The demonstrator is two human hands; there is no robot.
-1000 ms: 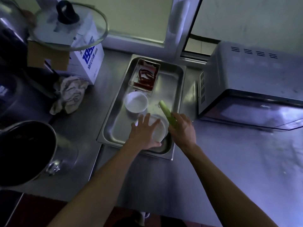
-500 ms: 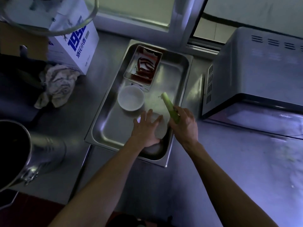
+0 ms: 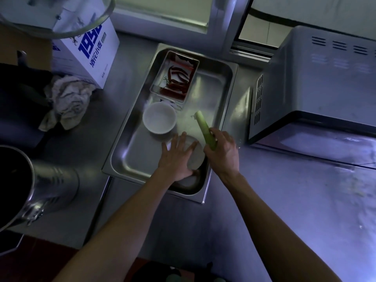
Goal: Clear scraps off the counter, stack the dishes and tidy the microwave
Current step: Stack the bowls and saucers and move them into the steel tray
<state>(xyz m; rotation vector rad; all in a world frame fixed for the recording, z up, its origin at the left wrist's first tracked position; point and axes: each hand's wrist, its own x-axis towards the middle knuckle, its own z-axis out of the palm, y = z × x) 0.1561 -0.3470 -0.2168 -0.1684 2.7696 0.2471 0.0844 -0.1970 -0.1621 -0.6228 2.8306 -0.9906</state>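
- Head view: a steel tray (image 3: pixel 130 151) lies on the metal desk (image 3: pixel 274 200), just to the left of the microwave (image 3: pixel 317 84).
- The left hand (image 3: pixel 176 159) lies with spread, nearly straight fingers on top of a white dish (image 3: pixel 196 156) in the near right part of the tray. The fingers press on the dish and are not curled around it. Most of the dish is hidden under the hand.
- The right hand (image 3: pixel 222 151) is closed around a pale green vegetable stalk (image 3: pixel 204 129). It holds the lower end, and the stalk points up and away, tilted toward the far left, over the right part of the tray. The cut end is free in the air.
- A white bowl (image 3: pixel 159 117) stands upright in the middle of the tray, just beyond the left hand and apart from it.
- At the far end of the tray sits a small rectangular container (image 3: pixel 175 77) with red chili peppers (image 3: pixel 179 78) inside.
- The microwave door looks shut; its dark front faces the near side.
- On the left of the desk there is a crumpled cloth (image 3: pixel 67 100), and behind it a white box with blue print (image 3: pixel 89 51).
- A glass lid (image 3: pixel 61 27) rests over the box at the top left; only part of it is seen.
- A big metal pot (image 3: pixel 36 186) stands at the near left edge; its inside is dark.
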